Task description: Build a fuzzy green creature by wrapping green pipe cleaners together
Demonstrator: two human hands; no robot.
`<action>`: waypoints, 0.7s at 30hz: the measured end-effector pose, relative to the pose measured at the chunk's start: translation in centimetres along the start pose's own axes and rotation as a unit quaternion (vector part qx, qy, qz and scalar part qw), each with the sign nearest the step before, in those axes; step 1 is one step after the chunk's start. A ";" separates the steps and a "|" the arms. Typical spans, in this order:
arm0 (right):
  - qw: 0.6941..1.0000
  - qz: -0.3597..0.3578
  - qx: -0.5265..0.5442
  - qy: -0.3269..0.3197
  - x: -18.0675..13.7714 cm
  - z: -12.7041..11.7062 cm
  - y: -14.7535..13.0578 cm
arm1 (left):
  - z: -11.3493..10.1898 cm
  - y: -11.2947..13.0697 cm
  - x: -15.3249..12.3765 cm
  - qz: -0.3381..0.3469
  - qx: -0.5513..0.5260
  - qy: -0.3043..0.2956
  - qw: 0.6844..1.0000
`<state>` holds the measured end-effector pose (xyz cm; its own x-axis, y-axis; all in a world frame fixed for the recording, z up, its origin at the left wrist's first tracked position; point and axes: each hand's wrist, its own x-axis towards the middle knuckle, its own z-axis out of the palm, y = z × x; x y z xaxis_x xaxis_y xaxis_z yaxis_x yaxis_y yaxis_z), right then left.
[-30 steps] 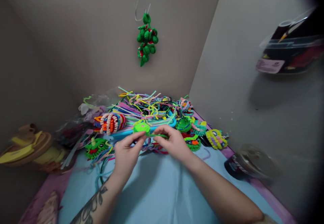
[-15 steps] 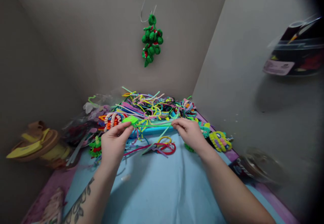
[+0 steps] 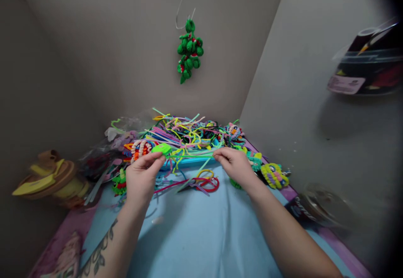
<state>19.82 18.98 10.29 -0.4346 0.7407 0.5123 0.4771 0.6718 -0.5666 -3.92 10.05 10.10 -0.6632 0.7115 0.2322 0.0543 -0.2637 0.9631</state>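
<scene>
My left hand [image 3: 144,173] pinches a small bright green fuzzy piece [image 3: 161,149] between thumb and fingers. From it a green pipe cleaner [image 3: 190,156] runs level to the right, stretched across to my right hand [image 3: 231,162], which pinches its far end. Both hands are raised above the blue cloth [image 3: 189,232]. Below the strand lie scissors with red and yellow handles [image 3: 211,183], with loose pipe cleaners across them. Behind the hands a heap of multicoloured pipe cleaners [image 3: 185,131] fills a blue tray [image 3: 192,162].
Fuzzy figures lie around: a yellow one [image 3: 273,175] at right, an orange and cream one [image 3: 141,149] and a green one [image 3: 119,182] at left. A green bundle [image 3: 190,51] hangs on the back wall. A dark container [image 3: 368,70] hangs right; a glass jar [image 3: 327,206] stands below.
Both hands keep their pinch on the green piece and its strand with almost no movement. The whole view has shifted very slightly.
</scene>
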 end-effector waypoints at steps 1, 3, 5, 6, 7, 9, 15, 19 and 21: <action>1.000 0.006 0.000 -0.005 0.1 0.0 0.2 | 0.0 0.0 0.2 0.002 -0.007 0.001 1.000; 1.000 0.016 -0.007 -0.013 0.2 -0.1 0.9 | -0.2 -0.1 0.5 0.004 -0.021 0.003 1.000; 0.999 0.021 -0.027 -0.018 0.3 -0.4 1.5 | -0.2 -0.1 0.7 0.008 -0.030 0.002 1.000; 0.999 0.022 -0.041 -0.019 0.4 -0.6 1.7 | -0.2 -0.2 0.8 0.012 -0.030 -0.001 0.999; 0.998 0.024 -0.054 -0.020 0.4 -0.7 1.9 | -0.2 -0.2 0.8 0.015 -0.029 -0.005 0.999; 0.997 0.025 -0.071 -0.018 0.4 -1.0 2.0 | -0.1 -0.3 0.7 0.022 -0.021 -0.010 0.999; 0.997 0.016 -0.068 -0.034 0.3 -1.0 1.3 | 0.3 -0.2 0.1 0.030 0.005 0.019 0.999; 0.995 -0.035 -0.093 -0.021 0.3 -0.7 1.4 | 0.3 0.1 0.0 0.037 0.010 0.038 0.999; 0.994 -0.042 -0.103 -0.004 0.2 -0.7 1.7 | 0.2 0.0 0.2 0.038 0.000 0.031 0.999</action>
<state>21.06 20.28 9.93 -0.4857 0.6820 0.5468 0.5844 0.7185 -0.3770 -3.89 10.31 10.19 -0.7024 0.6476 0.2954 0.1057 -0.3154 0.9430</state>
